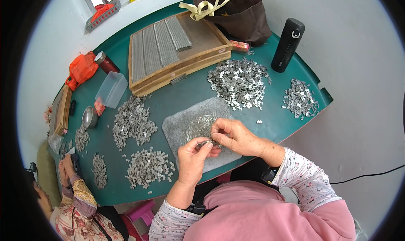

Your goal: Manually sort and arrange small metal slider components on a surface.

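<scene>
Both hands together over grey mat (185, 125) on worktop (190, 93): L hand (193, 156) & R hand (234, 135) pinching small metal piece (206, 144).

Bare green table (185, 93) beyond grey mat (181, 123) — metal-part heaps (238, 82) flanking, wooden tray (177, 51) behind

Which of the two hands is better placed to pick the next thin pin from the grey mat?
Probably the right hand. Its fingertips lie over the loose pins on the grey mat, while the left hand sits nearer the body, pinching a small metal part.
</scene>
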{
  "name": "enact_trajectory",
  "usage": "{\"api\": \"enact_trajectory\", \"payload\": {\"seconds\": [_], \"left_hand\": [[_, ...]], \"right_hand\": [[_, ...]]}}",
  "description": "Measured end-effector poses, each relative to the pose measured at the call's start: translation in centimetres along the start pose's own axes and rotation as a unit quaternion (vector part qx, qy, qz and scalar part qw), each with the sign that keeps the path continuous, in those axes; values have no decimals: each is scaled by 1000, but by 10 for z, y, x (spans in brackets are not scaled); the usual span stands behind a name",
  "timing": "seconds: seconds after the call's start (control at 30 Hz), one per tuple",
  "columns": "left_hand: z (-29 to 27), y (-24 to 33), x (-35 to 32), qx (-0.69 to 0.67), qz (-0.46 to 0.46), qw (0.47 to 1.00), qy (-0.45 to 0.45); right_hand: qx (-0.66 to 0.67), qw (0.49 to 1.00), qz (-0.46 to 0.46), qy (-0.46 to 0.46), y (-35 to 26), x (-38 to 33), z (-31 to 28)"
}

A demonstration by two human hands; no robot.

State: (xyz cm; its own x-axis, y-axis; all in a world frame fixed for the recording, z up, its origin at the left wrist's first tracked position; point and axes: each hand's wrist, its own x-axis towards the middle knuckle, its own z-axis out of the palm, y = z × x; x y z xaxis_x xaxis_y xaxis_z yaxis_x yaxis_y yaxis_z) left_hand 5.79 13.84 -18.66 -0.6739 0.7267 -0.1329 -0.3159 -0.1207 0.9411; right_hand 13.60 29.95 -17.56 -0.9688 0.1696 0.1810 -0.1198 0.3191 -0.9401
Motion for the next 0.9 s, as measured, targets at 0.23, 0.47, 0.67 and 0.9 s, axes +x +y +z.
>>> {"api": "enact_trajectory", "payload": {"seconds": [0.23,0.47,0.67,0.9], "left_hand": [[1,-2,-1,103,54,993,-3],[-5,8,1,18,-15,1000,-14],[-7,15,3,-125,-68,990,7],[-10,15,1,-199,-87,975,-34]], "right_hand": [[-151,983,-106,-1,-8,4,-1],[-227,949,-211,60,-9,-1,9],[-268,934,-218,87,-20,-8,15],[-135,962,-211,107,-5,-3,10]]}}
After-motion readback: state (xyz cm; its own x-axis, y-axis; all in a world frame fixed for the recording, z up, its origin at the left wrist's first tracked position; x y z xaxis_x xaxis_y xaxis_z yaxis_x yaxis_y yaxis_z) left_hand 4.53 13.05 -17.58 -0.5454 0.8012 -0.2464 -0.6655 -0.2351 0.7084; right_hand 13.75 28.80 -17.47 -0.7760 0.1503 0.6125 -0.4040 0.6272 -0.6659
